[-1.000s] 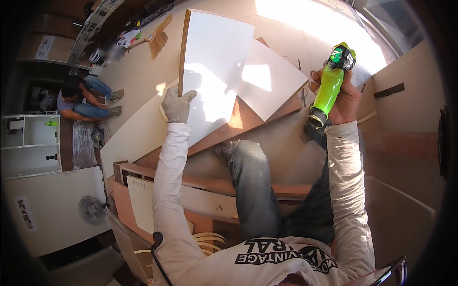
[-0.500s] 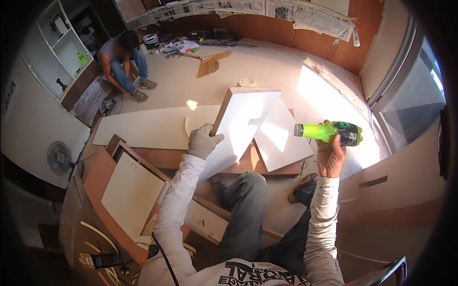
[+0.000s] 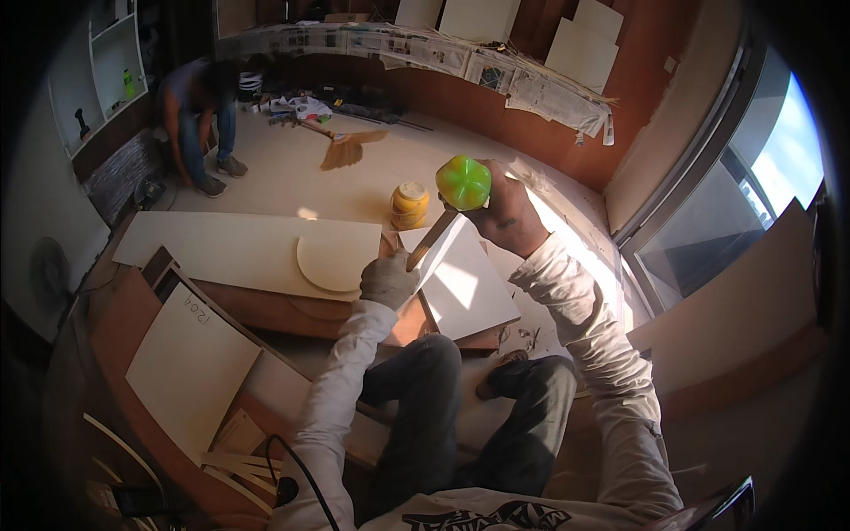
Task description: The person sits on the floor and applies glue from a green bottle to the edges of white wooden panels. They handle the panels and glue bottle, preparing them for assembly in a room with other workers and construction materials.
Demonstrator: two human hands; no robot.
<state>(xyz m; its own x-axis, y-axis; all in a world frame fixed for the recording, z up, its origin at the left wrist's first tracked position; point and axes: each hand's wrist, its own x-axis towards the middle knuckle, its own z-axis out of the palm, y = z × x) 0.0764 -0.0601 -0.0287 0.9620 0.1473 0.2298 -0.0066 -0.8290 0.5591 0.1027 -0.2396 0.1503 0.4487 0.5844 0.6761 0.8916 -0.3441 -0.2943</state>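
My left hand [image 3: 390,280], in a light work glove, is closed around the edge of a white board [image 3: 429,243]. The board is tilted so that its narrow brown edge faces me. Up beside its far end, my bare right hand [image 3: 511,212] grips a green bottle [image 3: 463,183]. The bottle's base points toward me, hiding its neck and cap. Below the raised board lies another white panel [image 3: 474,288] with a patch of sunlight on it.
A yellow tub [image 3: 410,208] stands beyond the boards. Farther back lie a broom [image 3: 354,149] and assorted tools. Another person [image 3: 197,124] bends down at far left. A long white panel [image 3: 212,248] and wooden frame [image 3: 115,345] are on my left; a window [image 3: 717,190] is right.
My right hand has swung left and turned the bottle base toward me, up beside the board. The board has turned from its broad face to its edge. My view has shifted right.
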